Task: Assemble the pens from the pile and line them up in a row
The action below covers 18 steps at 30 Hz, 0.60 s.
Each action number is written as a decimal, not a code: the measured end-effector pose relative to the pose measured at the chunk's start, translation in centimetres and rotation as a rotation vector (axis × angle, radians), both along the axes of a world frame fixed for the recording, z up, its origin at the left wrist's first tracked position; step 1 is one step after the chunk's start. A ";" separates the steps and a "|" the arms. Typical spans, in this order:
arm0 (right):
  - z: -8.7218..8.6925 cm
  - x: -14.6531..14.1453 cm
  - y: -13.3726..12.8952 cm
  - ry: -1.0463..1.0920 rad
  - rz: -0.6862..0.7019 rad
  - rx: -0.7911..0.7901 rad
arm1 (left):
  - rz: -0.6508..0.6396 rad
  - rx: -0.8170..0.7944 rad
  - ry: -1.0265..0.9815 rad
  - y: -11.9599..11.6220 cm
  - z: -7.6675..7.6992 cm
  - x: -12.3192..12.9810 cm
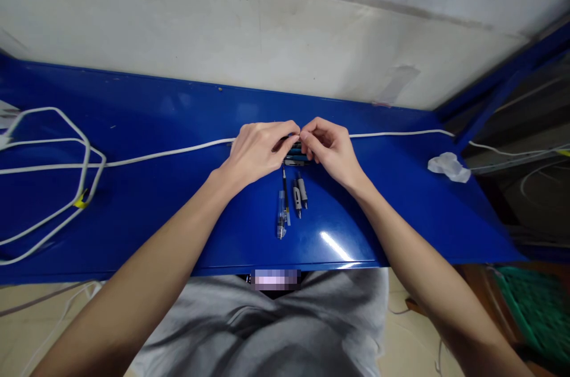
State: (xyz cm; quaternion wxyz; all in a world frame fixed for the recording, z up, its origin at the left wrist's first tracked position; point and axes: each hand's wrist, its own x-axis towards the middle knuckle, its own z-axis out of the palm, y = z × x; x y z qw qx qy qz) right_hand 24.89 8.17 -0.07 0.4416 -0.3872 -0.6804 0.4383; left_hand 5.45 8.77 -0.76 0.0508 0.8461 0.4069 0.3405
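My left hand (260,150) and my right hand (332,148) meet fingertip to fingertip above the blue table. Thumb and forefinger of each are pinched together; whatever they hold is too small or hidden to make out. Just below the fingers lie several pens (296,157), partly covered by my hands. Nearer to me rest loose pen parts: a clear pen barrel (281,216), a thin dark pen refill (285,187) and two short grey pen grip sections (297,200) with dark tips.
A white cable (178,152) runs across the blue table (146,216), passing behind my hands, with loops and a yellow tie at the left. Crumpled white paper (449,167) sits at the right. A pale wall (267,38) rises behind; a green basket (534,306) stands lower right.
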 end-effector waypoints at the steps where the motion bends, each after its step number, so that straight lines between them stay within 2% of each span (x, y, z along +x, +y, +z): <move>1: 0.0 0.0 0.0 -0.001 0.000 0.000 | -0.004 -0.005 0.000 0.0 0.0 0.0; 18: -0.2 0.2 0.0 -0.044 0.009 0.032 | -0.006 0.022 0.021 0.1 -0.2 0.0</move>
